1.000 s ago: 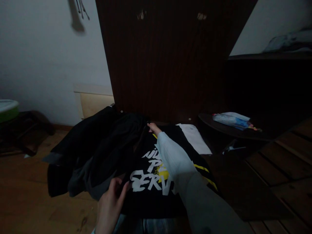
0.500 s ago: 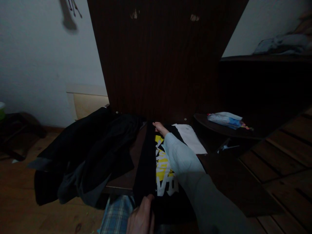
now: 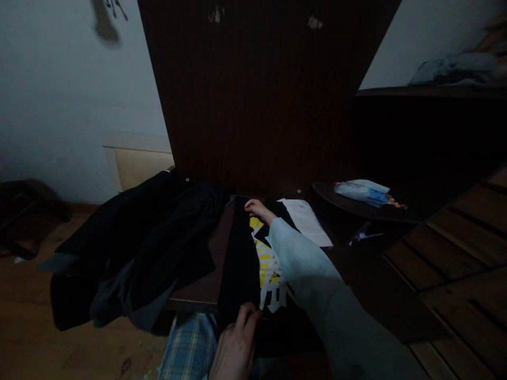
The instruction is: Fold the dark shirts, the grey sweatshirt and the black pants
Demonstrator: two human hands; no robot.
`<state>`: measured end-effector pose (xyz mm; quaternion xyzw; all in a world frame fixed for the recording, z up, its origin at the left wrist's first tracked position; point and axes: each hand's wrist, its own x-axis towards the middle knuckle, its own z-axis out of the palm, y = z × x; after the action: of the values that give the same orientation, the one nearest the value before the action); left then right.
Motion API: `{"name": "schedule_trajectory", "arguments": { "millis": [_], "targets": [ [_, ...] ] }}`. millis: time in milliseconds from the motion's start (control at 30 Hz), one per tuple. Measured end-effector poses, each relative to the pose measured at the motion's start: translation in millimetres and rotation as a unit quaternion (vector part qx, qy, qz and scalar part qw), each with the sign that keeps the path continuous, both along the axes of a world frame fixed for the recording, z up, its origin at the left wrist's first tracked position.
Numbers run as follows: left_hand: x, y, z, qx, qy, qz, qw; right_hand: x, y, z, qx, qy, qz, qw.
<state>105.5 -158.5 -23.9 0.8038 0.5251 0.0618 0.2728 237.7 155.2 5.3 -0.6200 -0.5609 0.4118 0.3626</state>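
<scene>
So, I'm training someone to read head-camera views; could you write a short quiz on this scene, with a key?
1. Which hand is at the far end of the printed black garment, the end nearer the tall dark panel?
2. True or false: a white sheet lies to the right of the printed black garment.
3. Fill in the blank: the blue cloth beside the left hand has a ____ pattern.

Key: 1. the right hand; 2. true; 3. plaid.
</scene>
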Motion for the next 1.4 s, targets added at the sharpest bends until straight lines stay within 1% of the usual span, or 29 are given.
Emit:
{"name": "schedule_trajectory", "arguments": {
  "millis": [133, 300, 400, 467, 500, 533, 600, 667, 733, 800, 867, 967, 1033, 1067, 1167, 1267, 1333, 1400],
  "targets": [
    [5.6, -4.7, -2.9, -0.004, 0.006, 0.008, 1.0, 1.1, 0.5, -0.9, 0.025, -0.015, 0.007, 1.0],
    [21.3, -11.2, -18.8, -0.009, 0.086, 0.014, 0.996, 1.2, -2.8, -14.1, 0.02, -0.032, 0.014, 0.999],
    [23.2, -15.2, -29.9, -0.039, 0.115, -0.022, 0.992, 1.1, -7.7, -15.5, 0.028, -0.029, 0.027, 0.999],
    [18.1, -17.3, -33.7, -0.056, 0.089, -0.064, 0.992, 1.5, -12.0, -12.7, 0.027, -0.017, 0.026, 0.999],
    [13.5, -17.9, -33.9, -0.046, 0.058, -0.073, 0.995, 2.0, -14.6, -10.8, 0.018, 0.0, 0.018, 1.0],
    [7.8, -18.0, -32.7, -0.021, 0.017, -0.066, 0.997, 2.8, -17.6, -9.0, 0.005, 0.026, 0.006, 1.0],
    [-5.9, -15.2, -26.1, 0.055, -0.064, -0.012, 0.996, 5.5, -24.8, -6.2, -0.025, 0.094, -0.02, 0.995],
    [-19.9, -6.1, -15.1, 0.134, -0.114, 0.054, 0.983, 9.5, -33.6, -5.3, -0.055, 0.149, -0.041, 0.986],
    [-30.7, 10.9, -2.5, 0.2, -0.124, 0.084, 0.968, 13.9, -43.1, -6.5, -0.08, 0.175, -0.043, 0.98],
    [-36.2, 34.1, 7.7, 0.24, -0.106, 0.077, 0.962, 17.3, -51.6, -9.1, -0.089, 0.18, -0.027, 0.979],
    [-36.6, 58.9, 12.1, 0.265, -0.086, 0.052, 0.959, 18.8, -57.6, -12.5, -0.068, 0.175, 0.013, 0.982],
    [-32.4, 88.0, 6.7, 0.282, -0.037, 0.01, 0.959, 17.0, -60.5, -18.3, -0.023, 0.133, 0.082, 0.988],
    [-30.2, 97.7, -1.3, 0.28, 0.001, 0.0, 0.96, 13.2, -60.3, -22.1, -0.006, 0.097, 0.098, 0.99],
    [-29.7, 99.6, -5.2, 0.278, 0.017, -0.001, 0.96, 10.7, -60.2, -23.8, -0.001, 0.083, 0.088, 0.993],
    [-29.9, 98.6, -12.1, 0.278, 0.05, -0.003, 0.959, 2.8, -60.7, -25.8, 0.002, 0.058, 0.028, 0.998],
    [-30.6, 95.9, -12.7, 0.282, 0.067, -0.007, 0.957, 3.9, -59.8, -18.1, -0.013, 0.052, 0.009, 0.999],
    [-30.7, 95.6, -12.1, 0.284, 0.074, -0.007, 0.956, 16.4, -56.1, -7.0, -0.022, 0.056, 0.009, 0.998],
    [-30.7, 96.2, -12.0, 0.285, 0.076, -0.006, 0.955, 39.9, -50.4, 5.7, -0.02, 0.055, -0.004, 0.998]
  ]
}}
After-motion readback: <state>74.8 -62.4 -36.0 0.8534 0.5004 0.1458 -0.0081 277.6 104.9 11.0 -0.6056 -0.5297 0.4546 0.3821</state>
